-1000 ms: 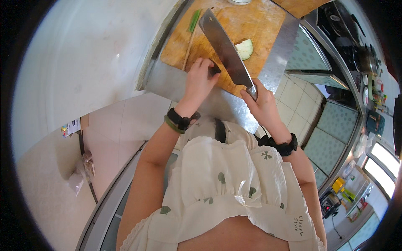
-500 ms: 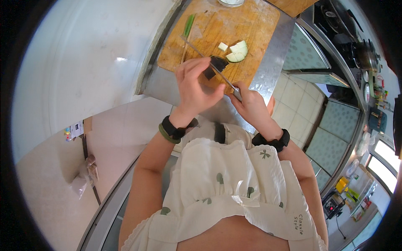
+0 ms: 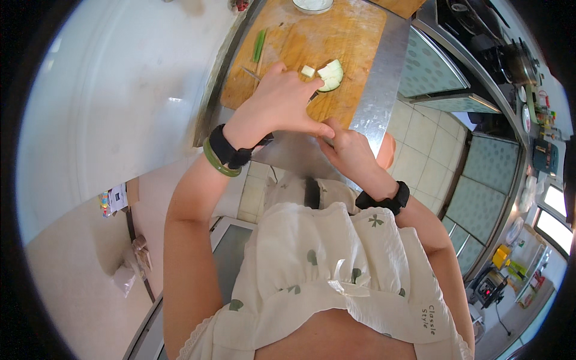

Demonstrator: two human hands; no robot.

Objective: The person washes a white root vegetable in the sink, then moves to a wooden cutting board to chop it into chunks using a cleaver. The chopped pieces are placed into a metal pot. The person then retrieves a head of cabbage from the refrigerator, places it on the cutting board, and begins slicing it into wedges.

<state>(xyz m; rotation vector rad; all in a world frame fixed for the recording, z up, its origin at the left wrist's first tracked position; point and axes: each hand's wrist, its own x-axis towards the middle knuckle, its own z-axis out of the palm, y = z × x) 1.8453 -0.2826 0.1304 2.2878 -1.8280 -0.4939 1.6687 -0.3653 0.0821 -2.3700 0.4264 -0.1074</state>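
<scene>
Knife (image 3: 250,73) mostly hidden: left hand (image 3: 279,102) covers the blade, just a thin strip showing toward the cutting board's (image 3: 355,66) left edge; handle largely buried in right hand (image 3: 354,151). Dark sliver (image 3: 313,97) by the left fingers, toward the board's near edge, probably eggplant skin, rest covered, shape can't tell. Left hand's contact underneath also hidden. White bowl (image 3: 312,5) at the board's far edge cut off by picture top, board's far-left corner too. Red item (image 3: 241,5) beyond that corner: cropped, too small to identify.
</scene>
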